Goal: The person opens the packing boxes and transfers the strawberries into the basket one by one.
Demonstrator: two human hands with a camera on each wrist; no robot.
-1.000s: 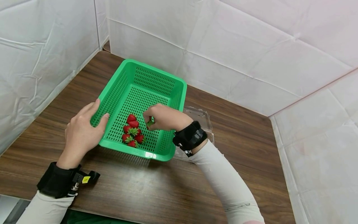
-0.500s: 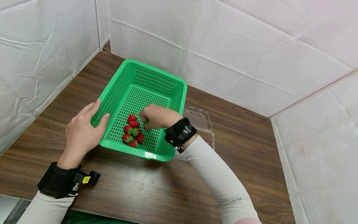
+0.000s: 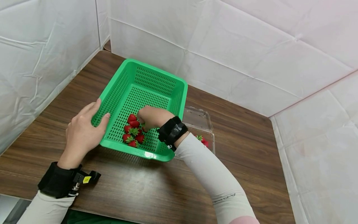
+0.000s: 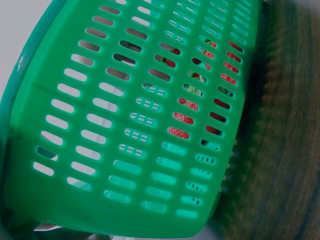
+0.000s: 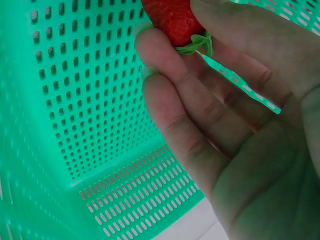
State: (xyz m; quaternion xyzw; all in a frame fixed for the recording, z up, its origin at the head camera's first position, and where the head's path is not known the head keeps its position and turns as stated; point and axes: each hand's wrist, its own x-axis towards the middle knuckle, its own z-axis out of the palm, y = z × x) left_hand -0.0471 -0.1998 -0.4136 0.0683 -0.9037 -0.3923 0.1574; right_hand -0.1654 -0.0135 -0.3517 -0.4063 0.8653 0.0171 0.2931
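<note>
My right hand point(image 3: 152, 116) is low inside the green plastic basket point(image 3: 159, 73), just beside a cluster of red strawberries point(image 3: 134, 123). In the right wrist view, thumb and fingers pinch a strawberry point(image 5: 175, 22) with green leaves at its lower end; its top is cut off by the frame. From above, the hand hides most of it. On the basket's left side, my left hand point(image 3: 85, 129) grips the rim, thumb and fingers spread apart along it. Through the slots in the left wrist view, red bits of strawberries point(image 4: 185, 118) show behind the basket wall point(image 4: 95, 120).
A clear plastic clamshell box point(image 3: 197, 118) lies with its lid open to the right of the basket, partly behind the right forearm. Strawberries point(image 3: 205, 142) sit in it. Under everything is a dark wooden table point(image 3: 246, 149), with white-covered walls point(image 3: 223, 53) behind and at the sides.
My right hand has shifted left and lowered with its strawberry toward the cluster. More of the clamshell box and the strawberries in it now show. The left hand and basket have hardly moved.
</note>
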